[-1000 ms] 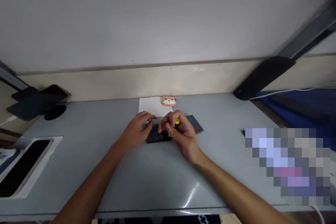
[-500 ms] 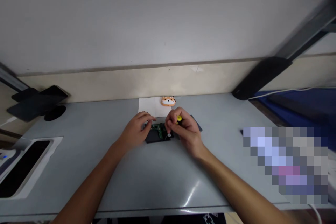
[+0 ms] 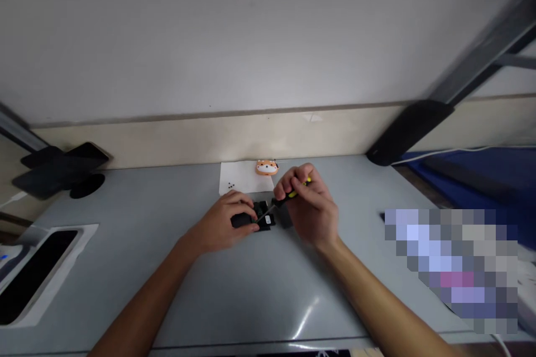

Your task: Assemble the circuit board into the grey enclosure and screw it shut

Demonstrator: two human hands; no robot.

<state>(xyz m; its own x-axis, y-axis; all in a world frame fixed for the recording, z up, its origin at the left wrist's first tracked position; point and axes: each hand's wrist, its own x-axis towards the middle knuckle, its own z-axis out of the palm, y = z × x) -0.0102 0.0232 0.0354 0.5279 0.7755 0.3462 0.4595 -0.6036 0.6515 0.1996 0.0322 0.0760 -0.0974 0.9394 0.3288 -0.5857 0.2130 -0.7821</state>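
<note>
A small flat black device point(image 3: 263, 217) lies on the grey table point(image 3: 234, 284) in front of me. My left hand point(image 3: 224, 223) is closed around its left end, thumb and fingers gripping it. My right hand point(image 3: 310, 206) is closed on a screwdriver point(image 3: 287, 198) with a black and yellow handle. Its thin metal tip slants down to the left and meets the top of the device. A dark flat piece point(image 3: 285, 217) shows just right of the device, partly behind my right hand.
A white paper sheet point(image 3: 240, 181) with a few tiny dark screws lies behind the device, beside an orange animal-face toy point(image 3: 267, 167). A phone on a stand point(image 3: 62, 164) is at far left, a white tray point(image 3: 42, 268) at near left, a lamp arm point(image 3: 419, 122) at right.
My right hand lifted and drew back to the right, so the screwdriver now shows slanted. My left hand shifted from resting flat on the device to gripping its left end.
</note>
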